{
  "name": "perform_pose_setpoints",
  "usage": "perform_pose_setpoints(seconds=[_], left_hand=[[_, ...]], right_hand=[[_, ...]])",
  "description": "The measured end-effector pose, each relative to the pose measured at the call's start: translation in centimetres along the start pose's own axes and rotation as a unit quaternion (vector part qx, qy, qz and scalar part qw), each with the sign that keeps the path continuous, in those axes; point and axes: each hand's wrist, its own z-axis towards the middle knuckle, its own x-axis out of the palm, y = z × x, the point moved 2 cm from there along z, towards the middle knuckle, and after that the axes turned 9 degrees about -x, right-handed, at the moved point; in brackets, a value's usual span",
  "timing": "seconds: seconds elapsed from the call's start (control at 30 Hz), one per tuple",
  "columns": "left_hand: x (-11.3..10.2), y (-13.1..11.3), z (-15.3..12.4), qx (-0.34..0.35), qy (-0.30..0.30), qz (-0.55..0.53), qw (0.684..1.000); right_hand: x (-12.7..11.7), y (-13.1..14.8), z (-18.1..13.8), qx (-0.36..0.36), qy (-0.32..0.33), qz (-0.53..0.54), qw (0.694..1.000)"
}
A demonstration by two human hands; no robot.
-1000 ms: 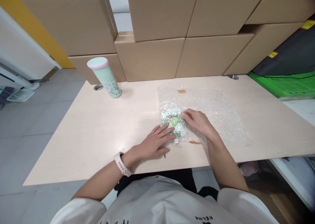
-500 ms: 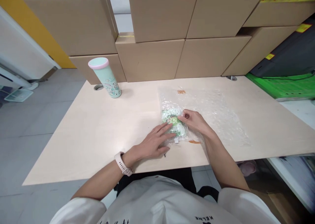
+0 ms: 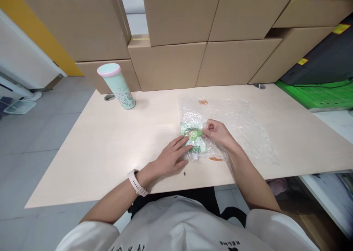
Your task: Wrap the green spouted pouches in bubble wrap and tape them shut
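A sheet of clear bubble wrap (image 3: 242,124) lies on the pale wooden desk (image 3: 110,148). Its left end is folded over a small green and white item (image 3: 193,135). My left hand (image 3: 172,157) lies flat on the desk with fingers stretched out, the fingertips pressing the wrapped item's near edge. My right hand (image 3: 216,131) is curled, pinching the bubble wrap right beside the green item. A pink watch is on my left wrist.
A mint green tumbler with a pink lid (image 3: 117,85) stands at the desk's back left. Stacked cardboard boxes (image 3: 176,34) line the back edge. A green box (image 3: 317,94) and a dark case sit at the right. Two orange tape bits (image 3: 203,102) lie on the wrap.
My right hand has drawn in from flat fingers to a pinch on the wrap over the green item. My left hand stays put, pressing the item's edge.
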Motion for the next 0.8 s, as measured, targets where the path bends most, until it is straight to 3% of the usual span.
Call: perform_pose_setpoints(seconds=[0.2,0.37,0.53,0.7,0.8], left_hand=[[0.1,0.1,0.0,0.004,-0.006,0.004,1.000],[0.0,0.0,0.0,0.001,0.002,0.013,1.000],[-0.1,-0.1,0.0,-0.003,0.009,-0.011,1.000],[-0.5,0.1,0.0,-0.066,-0.010,-0.120,0.990],[-0.7,0.5,0.2,-0.097,-0.030,-0.268,0.958]], right_hand=[[-0.9,1.0,-0.2,0.017,-0.003,-0.164,0.986],[-1.3,1.1,-0.4,0.022,0.020,-0.201,0.979],[-1.3,1.1,-0.5,0.024,-0.002,-0.248,0.968],[-1.1,0.9,-0.4,0.022,0.048,-0.260,0.964],[-0.8,0.9,-0.3,0.006,0.056,-0.248,0.967]])
